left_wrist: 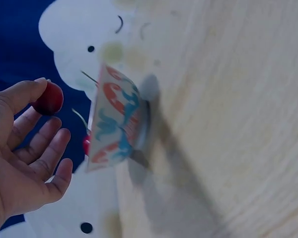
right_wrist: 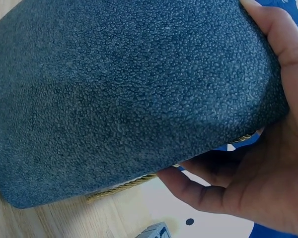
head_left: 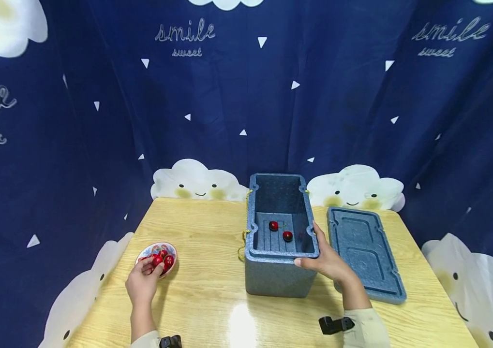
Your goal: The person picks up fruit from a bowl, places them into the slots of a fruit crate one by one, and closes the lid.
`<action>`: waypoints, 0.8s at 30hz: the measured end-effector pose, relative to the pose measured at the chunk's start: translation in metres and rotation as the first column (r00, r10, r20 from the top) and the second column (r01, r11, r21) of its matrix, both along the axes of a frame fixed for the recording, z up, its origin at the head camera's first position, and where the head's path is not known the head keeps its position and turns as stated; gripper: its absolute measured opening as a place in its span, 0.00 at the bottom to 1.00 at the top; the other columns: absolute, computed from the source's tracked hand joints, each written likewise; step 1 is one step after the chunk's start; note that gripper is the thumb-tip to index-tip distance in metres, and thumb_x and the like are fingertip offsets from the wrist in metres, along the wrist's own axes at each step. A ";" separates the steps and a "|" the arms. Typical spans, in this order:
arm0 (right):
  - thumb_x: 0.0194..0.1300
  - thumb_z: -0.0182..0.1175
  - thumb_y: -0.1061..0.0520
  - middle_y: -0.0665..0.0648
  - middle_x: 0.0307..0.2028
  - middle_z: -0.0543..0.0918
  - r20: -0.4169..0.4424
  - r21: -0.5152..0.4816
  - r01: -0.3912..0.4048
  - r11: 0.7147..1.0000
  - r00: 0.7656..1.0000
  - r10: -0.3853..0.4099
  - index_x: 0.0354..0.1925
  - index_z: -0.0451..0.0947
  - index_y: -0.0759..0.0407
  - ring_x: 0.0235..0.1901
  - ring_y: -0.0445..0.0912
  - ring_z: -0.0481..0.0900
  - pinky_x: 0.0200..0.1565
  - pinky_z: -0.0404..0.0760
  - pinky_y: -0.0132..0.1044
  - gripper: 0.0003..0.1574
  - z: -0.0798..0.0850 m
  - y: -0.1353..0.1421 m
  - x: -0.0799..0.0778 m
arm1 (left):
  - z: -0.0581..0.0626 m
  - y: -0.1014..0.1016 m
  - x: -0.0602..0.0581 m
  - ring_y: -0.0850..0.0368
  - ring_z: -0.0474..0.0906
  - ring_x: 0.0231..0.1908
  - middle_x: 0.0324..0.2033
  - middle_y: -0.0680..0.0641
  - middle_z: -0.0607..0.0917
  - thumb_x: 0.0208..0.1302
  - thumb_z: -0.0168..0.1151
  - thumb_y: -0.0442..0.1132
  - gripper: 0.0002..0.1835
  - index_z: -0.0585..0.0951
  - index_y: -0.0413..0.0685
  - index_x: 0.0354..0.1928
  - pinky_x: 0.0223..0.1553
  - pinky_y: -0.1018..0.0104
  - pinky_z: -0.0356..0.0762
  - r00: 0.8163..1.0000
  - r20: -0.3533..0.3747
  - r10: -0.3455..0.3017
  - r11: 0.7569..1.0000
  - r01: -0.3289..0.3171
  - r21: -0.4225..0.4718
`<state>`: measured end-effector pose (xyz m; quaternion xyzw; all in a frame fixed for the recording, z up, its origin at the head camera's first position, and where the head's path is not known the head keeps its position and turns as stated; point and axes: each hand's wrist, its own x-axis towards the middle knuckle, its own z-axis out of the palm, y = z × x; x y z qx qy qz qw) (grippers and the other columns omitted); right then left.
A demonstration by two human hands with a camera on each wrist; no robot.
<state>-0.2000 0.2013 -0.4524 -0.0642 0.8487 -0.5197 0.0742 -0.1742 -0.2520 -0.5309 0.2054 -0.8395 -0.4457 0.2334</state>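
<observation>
My left hand (head_left: 142, 285) pinches a red cherry (left_wrist: 50, 100) between thumb and fingers, above the rim of a small patterned bowl (left_wrist: 116, 116). Several more cherries (head_left: 168, 261) lie in that bowl, and two thin stems stick up past its edge in the left wrist view. With my right hand (head_left: 328, 258) I grip the near right corner of a blue-grey foam box (head_left: 278, 278), thumb on the front and fingers along the side. The box stands without its lid. On its ribbed floor lie two dark red cherries, one (head_left: 274, 225) farther back and one (head_left: 287, 236) nearer.
The box's lid (head_left: 366, 251) lies flat on the wooden table (head_left: 204, 290) to the right of the box. Yellow cord (head_left: 242, 251) hangs at the box's left side. A dark blue curtain (head_left: 246, 96) with white clouds surrounds the table's back and sides.
</observation>
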 end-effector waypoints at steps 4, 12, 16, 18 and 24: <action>0.47 0.73 0.47 0.68 0.70 0.42 -0.007 -0.004 -0.002 1.000 1.000 0.002 0.72 0.29 0.45 0.65 0.66 0.47 0.57 0.54 0.64 0.73 0.000 0.000 0.000 | 0.012 0.007 0.001 0.42 0.80 0.38 0.37 0.34 0.82 0.53 0.68 0.36 0.17 0.80 0.34 0.45 0.33 0.79 0.67 0.999 -0.021 -0.028 1.000 0.028 0.013; 0.48 0.72 0.48 0.68 0.70 0.42 0.005 -0.014 -0.006 1.000 1.000 0.006 0.72 0.28 0.46 0.65 0.66 0.47 0.57 0.55 0.64 0.73 -0.001 0.000 0.001 | 0.032 0.017 -0.005 0.47 0.79 0.37 0.37 0.38 0.83 0.52 0.69 0.36 0.17 0.81 0.38 0.45 0.31 0.85 0.63 0.997 -0.057 -0.054 0.998 0.056 0.035; 0.48 0.72 0.47 0.68 0.70 0.41 0.014 -0.004 -0.003 1.000 1.000 0.003 0.72 0.27 0.46 0.65 0.67 0.47 0.57 0.55 0.64 0.74 0.000 -0.001 0.000 | 0.040 0.020 -0.009 0.47 0.79 0.36 0.36 0.38 0.83 0.51 0.69 0.34 0.16 0.81 0.37 0.43 0.31 0.82 0.66 0.993 -0.081 -0.082 0.996 0.084 0.019; 0.48 0.72 0.46 0.68 0.70 0.40 0.019 0.010 -0.001 1.000 1.000 0.001 0.72 0.27 0.46 0.65 0.67 0.46 0.57 0.55 0.64 0.74 0.000 -0.001 0.000 | 0.043 0.022 -0.011 0.47 0.79 0.36 0.35 0.38 0.83 0.51 0.69 0.34 0.16 0.81 0.36 0.43 0.34 0.77 0.69 0.991 -0.092 -0.095 0.995 0.097 0.016; 0.48 0.71 0.44 0.67 0.70 0.37 0.030 0.028 0.000 1.000 1.000 0.000 0.72 0.27 0.44 0.66 0.67 0.42 0.57 0.54 0.65 0.74 0.000 0.000 0.000 | 0.052 0.029 -0.019 0.48 0.78 0.37 0.37 0.39 0.83 0.53 0.69 0.35 0.17 0.80 0.38 0.45 0.39 0.65 0.68 0.988 -0.089 -0.122 0.992 0.126 0.032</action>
